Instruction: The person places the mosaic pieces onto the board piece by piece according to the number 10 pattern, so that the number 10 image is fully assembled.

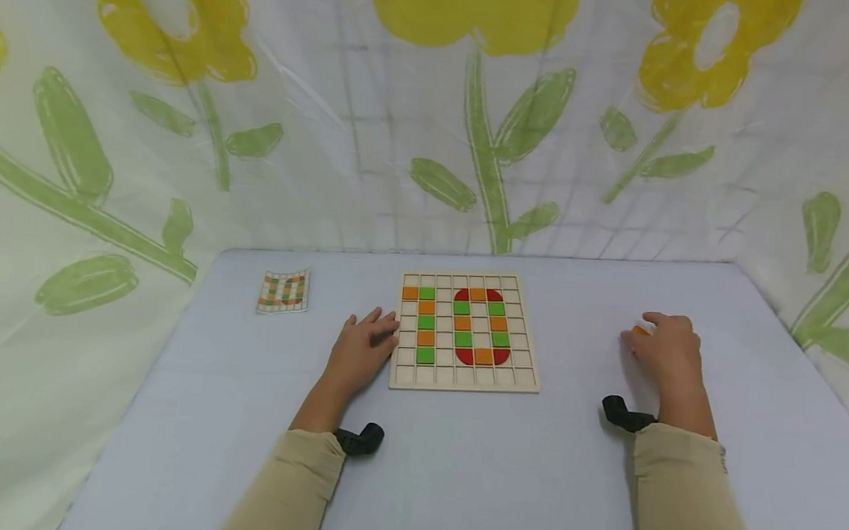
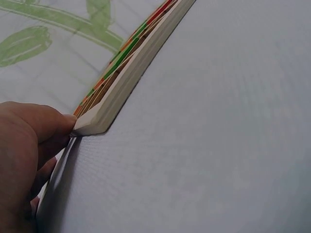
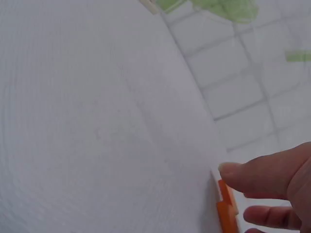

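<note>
A square wooden grid board (image 1: 464, 377) lies on the table, with orange, green and red tiles set in it in the form of a 1 and a 0. My left hand (image 1: 361, 351) rests at the board's left side, its fingertips right at the rim. In the left wrist view the thumb (image 2: 53, 121) touches the board's pale edge (image 2: 121, 92) near a corner. Farther right, my right hand (image 1: 670, 348) reaches down over orange tiles (image 3: 227, 216). Its thumb (image 3: 262, 172) is right at one orange tile, with the other fingers spread apart below. Part of those tiles is hidden by the hand.
A small pattern card (image 1: 284, 291), slightly curled, lies to the left of the board and shows a similar coloured grid. White cloth (image 1: 492, 467) covers the table. Behind it hangs a curtain (image 1: 291, 165) printed with flowers. Each wrist wears a black camera mount (image 1: 360, 439).
</note>
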A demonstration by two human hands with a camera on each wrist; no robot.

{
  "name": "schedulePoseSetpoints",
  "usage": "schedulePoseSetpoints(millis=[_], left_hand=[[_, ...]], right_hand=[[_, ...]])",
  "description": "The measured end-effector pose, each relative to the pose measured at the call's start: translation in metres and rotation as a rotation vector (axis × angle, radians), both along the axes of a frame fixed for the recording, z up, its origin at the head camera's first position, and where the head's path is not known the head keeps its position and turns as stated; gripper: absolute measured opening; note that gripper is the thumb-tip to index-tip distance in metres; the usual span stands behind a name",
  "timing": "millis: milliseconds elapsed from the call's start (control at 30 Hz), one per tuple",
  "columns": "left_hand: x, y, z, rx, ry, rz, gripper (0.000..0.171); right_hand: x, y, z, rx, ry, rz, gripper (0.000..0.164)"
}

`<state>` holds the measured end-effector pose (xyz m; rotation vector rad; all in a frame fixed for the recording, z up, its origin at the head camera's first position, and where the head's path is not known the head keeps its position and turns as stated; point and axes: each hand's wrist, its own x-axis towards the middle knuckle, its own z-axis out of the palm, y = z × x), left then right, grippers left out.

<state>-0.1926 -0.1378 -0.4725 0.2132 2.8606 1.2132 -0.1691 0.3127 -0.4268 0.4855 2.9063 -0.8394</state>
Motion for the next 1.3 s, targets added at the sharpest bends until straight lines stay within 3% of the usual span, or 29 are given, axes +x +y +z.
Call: schedulePoseSetpoints(millis=[133, 267, 433, 533, 667, 733, 833, 1033, 1300], left_hand=[[-0.001, -0.002, 0.002, -0.013, 0.001, 0.005, 0.036], [-0.002, -0.003, 0.003, -0.010, 0.005, 0.011, 0.036], [-0.003, -0.005, 0.004, -0.007, 0.016, 0.013, 0.035], [-0.003, -0.005, 0.004, -0.001, 0.020, 0.015, 0.035], [-0.002, -0.004, 0.004, 0.013, 0.015, 0.015, 0.034], [-0.001, -0.002, 0.003, 0.017, 0.011, 0.008, 0.034], [-0.001, 0.000, 0.001, 0.021, 0.008, -0.001, 0.034], [0.001, 0.003, -0.001, 0.022, 0.011, 0.013, 0.033], [0.002, 0.003, -0.001, 0.009, 0.026, 0.024, 0.033]], right_hand=[[-0.002, 0.005, -0.008, -0.014, 0.004, 0.003, 0.052], [-0.007, -0.001, -0.010, -0.021, 0.092, 0.061, 0.041], [-0.012, -0.021, -0.004, -0.034, 0.141, 0.123, 0.043], [-0.017, -0.051, 0.003, -0.036, 0.196, 0.231, 0.041], [-0.016, -0.110, 0.010, -0.072, 0.278, 0.480, 0.036], [-0.013, -0.139, 0.010, -0.118, 0.260, 0.583, 0.035], [-0.008, -0.172, 0.008, -0.135, 0.216, 0.669, 0.032], [-0.007, -0.208, -0.002, -0.054, 0.176, 0.726, 0.028], [-0.005, -0.222, -0.004, -0.028, 0.201, 0.753, 0.026]])
